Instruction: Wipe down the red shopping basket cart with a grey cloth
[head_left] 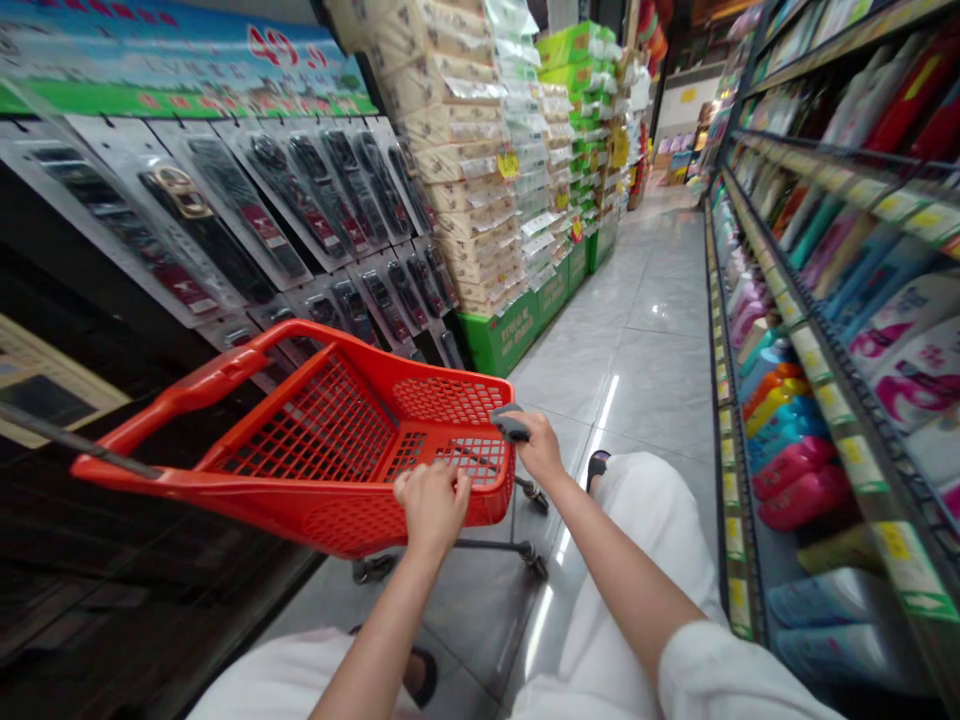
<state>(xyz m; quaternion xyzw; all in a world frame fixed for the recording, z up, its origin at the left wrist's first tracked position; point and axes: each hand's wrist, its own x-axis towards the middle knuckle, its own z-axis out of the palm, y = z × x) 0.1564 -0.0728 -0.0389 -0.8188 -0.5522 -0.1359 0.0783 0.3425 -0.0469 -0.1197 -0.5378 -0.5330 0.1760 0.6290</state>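
A red plastic shopping cart [300, 490] stands turned sideways in front of me, its handle [217, 380] toward the left. My left hand [435, 505] is closed over the near rim of its basket, close to the right end. At that end, my right hand [536, 445] presses a small folded grey cloth [510, 423] against the far corner of the rim. The cloth is partly covered by the fingers, so its full shape does not show. Through the basket's lattice I see a dark bar and grey floor.
Packaged belts [262, 200] hang on the left under a price banner [225, 60]. Behind the cart rise stacked tissue packs [472, 200] on green bases [502, 335]. Shelves of bottles [795, 470] line the right side. A tiled aisle [652, 300] runs ahead between them.
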